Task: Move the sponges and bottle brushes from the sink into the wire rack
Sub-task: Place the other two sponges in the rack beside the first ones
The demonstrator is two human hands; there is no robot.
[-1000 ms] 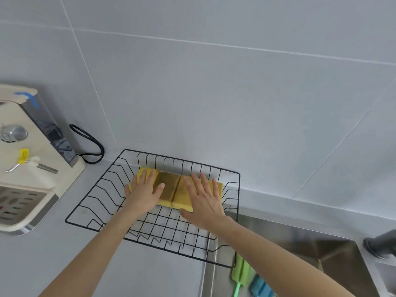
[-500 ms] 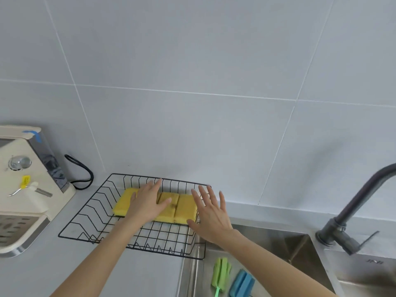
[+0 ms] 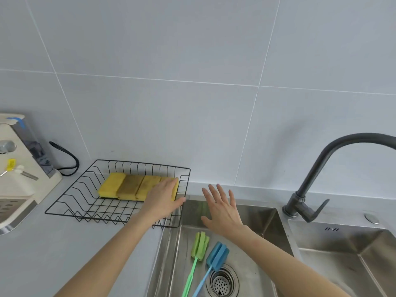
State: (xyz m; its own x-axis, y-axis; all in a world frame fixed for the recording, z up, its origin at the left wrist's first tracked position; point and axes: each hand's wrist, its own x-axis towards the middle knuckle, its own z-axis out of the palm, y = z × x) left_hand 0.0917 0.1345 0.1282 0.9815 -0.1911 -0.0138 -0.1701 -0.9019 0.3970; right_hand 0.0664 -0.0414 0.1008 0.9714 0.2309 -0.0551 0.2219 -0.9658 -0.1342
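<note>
Several yellow sponges (image 3: 128,186) lie side by side in a row at the back of the black wire rack (image 3: 70,205). My left hand (image 3: 164,199) hovers flat over the rack's right end, fingers apart, covering part of the rightmost sponge. My right hand (image 3: 220,209) is spread wide above the left part of the steel sink (image 3: 267,219), holding nothing. On the sink floor lie a green bottle brush (image 3: 198,251) and a blue bottle brush (image 3: 215,259), heads toward the wall, handles running off the bottom edge.
A round drain strainer (image 3: 221,282) sits just right of the brushes. A dark curved faucet (image 3: 321,168) rises at the right, with a second basin (image 3: 347,260) below it. A cream appliance (image 3: 19,168) and its black cord (image 3: 68,159) stand left of the rack.
Both hands have come off the sponges and shifted right; the right hand left the rack and now hangs over the sink. The camera has tilted down, showing both brushes.
</note>
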